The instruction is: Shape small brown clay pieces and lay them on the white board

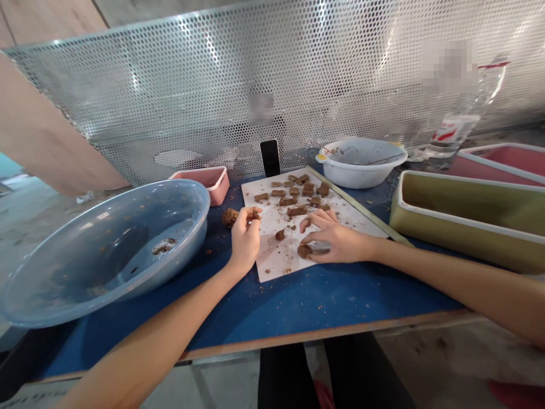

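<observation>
A white board (276,255) lies on the blue table (298,301), dotted with brown crumbs. Several small brown cut pieces (293,196) sit in rows at its far end. My left hand (246,236) rests at the board's left edge, fingers curled around a brown piece; a rough brown lump (230,216) lies just left of it on the table. My right hand (330,238) is on the board, fingers bent over a round brown lump (304,251). Another small brown piece (280,234) lies between my hands.
A large blue basin (63,284) sits at the left, a pink tray (210,183) behind it. A phone (270,157) leans on the perforated metal screen (170,85). A white bowl (360,162), an olive trough (468,227), a pink tub (502,159) and a plastic bottle (455,128) stand right.
</observation>
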A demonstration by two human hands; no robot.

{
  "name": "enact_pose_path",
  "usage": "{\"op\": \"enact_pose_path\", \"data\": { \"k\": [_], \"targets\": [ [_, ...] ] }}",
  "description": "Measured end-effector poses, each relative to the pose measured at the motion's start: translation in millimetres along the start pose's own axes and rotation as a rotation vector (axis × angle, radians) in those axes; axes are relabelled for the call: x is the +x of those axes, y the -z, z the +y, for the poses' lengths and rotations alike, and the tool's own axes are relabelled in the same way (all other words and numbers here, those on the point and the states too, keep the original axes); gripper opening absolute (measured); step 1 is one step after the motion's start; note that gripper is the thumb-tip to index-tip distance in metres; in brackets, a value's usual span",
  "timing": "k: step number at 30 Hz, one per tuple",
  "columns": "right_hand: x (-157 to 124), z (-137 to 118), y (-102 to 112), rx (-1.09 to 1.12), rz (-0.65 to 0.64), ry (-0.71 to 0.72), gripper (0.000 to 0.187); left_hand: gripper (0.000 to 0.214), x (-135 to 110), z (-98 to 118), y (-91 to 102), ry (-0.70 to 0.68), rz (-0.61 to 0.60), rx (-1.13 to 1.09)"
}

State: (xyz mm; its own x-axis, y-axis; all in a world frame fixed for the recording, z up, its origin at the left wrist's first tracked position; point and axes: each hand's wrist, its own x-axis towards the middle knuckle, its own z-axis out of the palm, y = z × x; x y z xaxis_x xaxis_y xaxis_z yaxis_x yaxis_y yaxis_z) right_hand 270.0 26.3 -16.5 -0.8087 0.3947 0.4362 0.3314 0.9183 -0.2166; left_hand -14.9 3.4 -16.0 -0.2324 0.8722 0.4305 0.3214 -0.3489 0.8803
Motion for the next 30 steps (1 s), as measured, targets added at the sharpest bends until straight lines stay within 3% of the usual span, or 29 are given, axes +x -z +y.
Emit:
{"op": "enact_pose_path", "data": {
  "k": [9,14,19,22,30],
  "targets": [
    [0,1,3,0.039,-0.036,-0.045,0.024,0.019,0,0,1.4,0.004,0.004,0.011],
    [0,-5,7,0.022,-0.071,0.004,0.017,0.019,0,2,1.2,0.002,0.007,0.012],
    [1,-9,6,0.004,-0.092,-0.082,0.020,0.020,0,2,0.6,0.007,0.014,0.011],
    [1,-12,7,0.013,-0.113,-0.050,0.012,0.020,0,1,0.5,0.006,0.009,0.000],
    [1,-12,6,-0.033,-0.098,-0.036,0.014,0.020,0,2,0.0,0.007,-0.002,0.000]
  ]
}}
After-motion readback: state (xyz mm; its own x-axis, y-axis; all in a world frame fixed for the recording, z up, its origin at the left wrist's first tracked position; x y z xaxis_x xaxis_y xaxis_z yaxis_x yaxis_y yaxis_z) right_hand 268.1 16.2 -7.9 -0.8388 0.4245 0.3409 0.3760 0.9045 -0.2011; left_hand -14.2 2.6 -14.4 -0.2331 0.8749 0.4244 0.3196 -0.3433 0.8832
